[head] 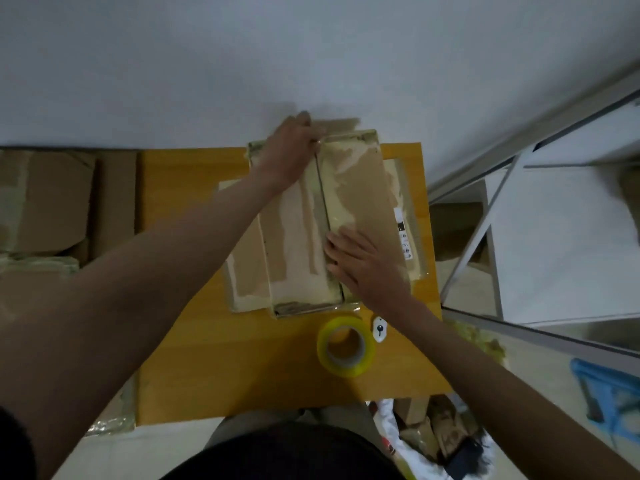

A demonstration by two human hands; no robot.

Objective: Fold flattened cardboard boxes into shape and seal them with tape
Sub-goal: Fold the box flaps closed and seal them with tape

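A brown cardboard box point(356, 188) with old tape scraps stands on the small orange table point(214, 358), its two top flaps folded down and meeting at a centre seam. My left hand point(287, 150) lies over the far end of the left flap, its fingers curled at the seam. My right hand point(363, 265) presses flat with straight fingers on the right flap near the seam's near end. A roll of yellowish clear tape point(346, 346) stands on the table just in front of the box.
A small white cutter point(379, 329) lies beside the tape roll. More flattened cardboard point(45, 202) is stacked at the left. A white metal shelf frame point(491, 216) rises at the right, a blue stool point(609, 393) below it. Cardboard scraps point(440, 431) lie on the floor.
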